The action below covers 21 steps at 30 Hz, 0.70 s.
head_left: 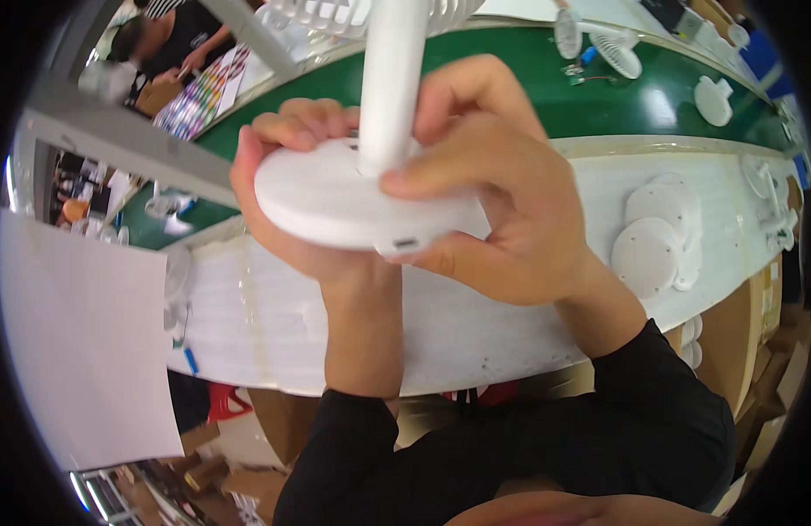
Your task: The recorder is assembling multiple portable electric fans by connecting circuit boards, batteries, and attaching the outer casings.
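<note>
Held up over the white work surface is a white desk fan (322, 206) with a round base, a thick stem and a slatted head cut off by the top edge. A small dark slot shows in the rim of its base. My left hand (278, 145) cups the base from below and the left, fingers curled over its far edge. Around the right side of base and stem wraps my right hand (519, 184), its thumb lying on top of the base by the stem. That hand is slightly blurred.
Several white round discs (647, 254) lie stacked on the white table (449, 324) to the right. Beyond runs a green conveyor belt (546, 96) carrying fan parts (618, 54). A white panel (81, 342) stands at left. A person (173, 48) sits at far left.
</note>
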### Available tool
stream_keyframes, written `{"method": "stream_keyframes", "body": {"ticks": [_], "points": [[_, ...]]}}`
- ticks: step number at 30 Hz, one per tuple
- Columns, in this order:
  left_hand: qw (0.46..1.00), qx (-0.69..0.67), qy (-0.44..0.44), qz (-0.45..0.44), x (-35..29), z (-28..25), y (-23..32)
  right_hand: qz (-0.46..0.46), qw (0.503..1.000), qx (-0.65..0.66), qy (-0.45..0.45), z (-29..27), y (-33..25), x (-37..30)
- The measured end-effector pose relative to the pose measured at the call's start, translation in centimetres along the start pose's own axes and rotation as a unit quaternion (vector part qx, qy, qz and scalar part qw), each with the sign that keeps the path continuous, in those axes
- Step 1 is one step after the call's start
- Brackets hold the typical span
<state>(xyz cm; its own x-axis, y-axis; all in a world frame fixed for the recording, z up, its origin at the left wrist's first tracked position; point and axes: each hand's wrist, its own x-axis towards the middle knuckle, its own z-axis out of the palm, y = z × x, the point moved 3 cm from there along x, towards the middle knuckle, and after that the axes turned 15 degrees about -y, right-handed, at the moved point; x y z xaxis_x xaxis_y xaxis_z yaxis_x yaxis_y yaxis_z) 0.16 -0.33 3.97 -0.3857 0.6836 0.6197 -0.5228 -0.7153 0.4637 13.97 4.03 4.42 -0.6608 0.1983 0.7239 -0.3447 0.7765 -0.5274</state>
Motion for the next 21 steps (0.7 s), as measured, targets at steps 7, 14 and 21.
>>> {"method": "stream_keyframes", "body": {"ticks": [7, 14, 21], "points": [[0.936, 0.314, -0.045, 0.151, 0.5, -1.9, 3.5, 0.099, 0.96, 0.236, -0.112, 3.6, 1.0, 0.2], [0.922, 0.346, -0.114, 0.129, 0.6, -0.6, 3.6, 0.231, 0.84, 0.486, -0.073, 4.4, 0.7, -0.7], [0.835, 0.539, -0.079, 0.079, -0.4, 0.1, 3.7, 0.24, 0.779, 0.569, -0.112, 4.9, 1.8, -1.0]]}}
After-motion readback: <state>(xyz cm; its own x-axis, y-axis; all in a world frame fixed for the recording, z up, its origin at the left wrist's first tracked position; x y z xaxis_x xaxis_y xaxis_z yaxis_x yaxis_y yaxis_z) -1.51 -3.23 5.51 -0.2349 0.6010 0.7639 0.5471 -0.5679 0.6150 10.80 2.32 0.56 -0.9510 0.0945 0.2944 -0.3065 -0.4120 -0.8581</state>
